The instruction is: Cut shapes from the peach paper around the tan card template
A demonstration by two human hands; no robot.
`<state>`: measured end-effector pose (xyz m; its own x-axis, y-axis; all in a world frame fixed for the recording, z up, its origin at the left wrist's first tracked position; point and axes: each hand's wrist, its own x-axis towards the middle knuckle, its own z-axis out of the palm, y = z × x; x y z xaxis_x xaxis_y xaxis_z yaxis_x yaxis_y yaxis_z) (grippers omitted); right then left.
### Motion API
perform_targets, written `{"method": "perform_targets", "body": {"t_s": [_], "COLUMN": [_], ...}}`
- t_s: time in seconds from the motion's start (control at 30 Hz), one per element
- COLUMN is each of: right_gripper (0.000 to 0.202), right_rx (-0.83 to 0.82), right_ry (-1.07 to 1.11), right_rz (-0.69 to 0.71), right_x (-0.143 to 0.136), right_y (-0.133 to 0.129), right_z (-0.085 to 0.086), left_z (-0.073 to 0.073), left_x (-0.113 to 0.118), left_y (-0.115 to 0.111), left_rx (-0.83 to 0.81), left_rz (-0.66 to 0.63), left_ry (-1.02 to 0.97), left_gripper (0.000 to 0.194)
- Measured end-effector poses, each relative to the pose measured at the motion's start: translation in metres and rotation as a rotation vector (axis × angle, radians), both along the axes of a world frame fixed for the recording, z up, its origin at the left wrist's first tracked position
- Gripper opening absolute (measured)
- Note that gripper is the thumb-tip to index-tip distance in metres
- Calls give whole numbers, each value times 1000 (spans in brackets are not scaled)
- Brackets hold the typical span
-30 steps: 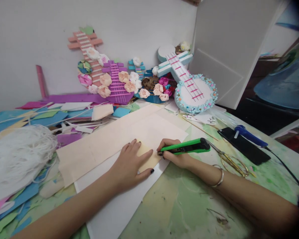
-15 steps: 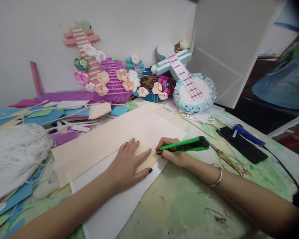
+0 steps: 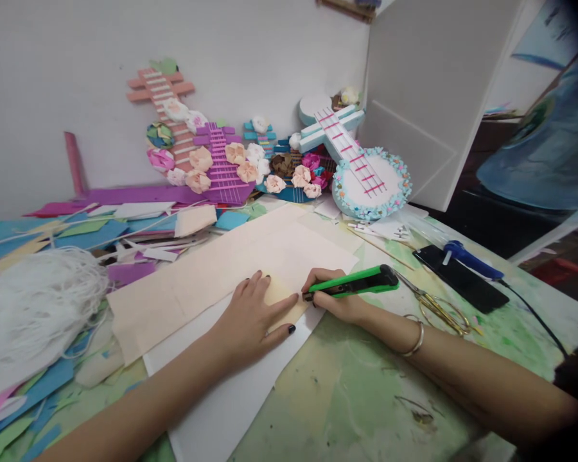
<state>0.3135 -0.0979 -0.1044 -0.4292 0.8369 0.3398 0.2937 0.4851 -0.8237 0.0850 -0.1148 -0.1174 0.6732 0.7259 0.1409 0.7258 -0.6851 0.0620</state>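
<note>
My left hand lies flat with its fingers spread, pressing on a pale yellow piece on the paper. Beneath it are a cream sheet and a white sheet. My right hand is closed round a green utility knife, whose front end points left, close to my left index fingertip at the edge of the yellow piece. Whether the blade touches the paper cannot be made out.
Gold scissors, a black phone and a blue glue gun lie at right. White string and coloured paper scraps fill the left. Decorated paper instruments lean at the back wall.
The whole view has shifted slightly, with the back objects now lower. Both hands keep nearly the same place on the paper, and the knife is still in my right hand.
</note>
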Motion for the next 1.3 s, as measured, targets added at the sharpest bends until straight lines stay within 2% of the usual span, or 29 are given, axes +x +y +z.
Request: {"method": "perform_targets", "body": {"t_s": [1.1, 1.3], "right_gripper": [16, 17], "right_rx": [-15, -26], "right_ry": [-12, 44], "right_rz": [8, 9], "right_x": [3, 2], "right_y": [1, 1], "right_z": [-4, -4], "left_z": [-2, -2], "left_x": [0, 0], "left_y": [-1, -2], "left_rx": [0, -1], "left_rz": [6, 11], "left_ry": [-74, -55], "left_gripper": [49, 49]}}
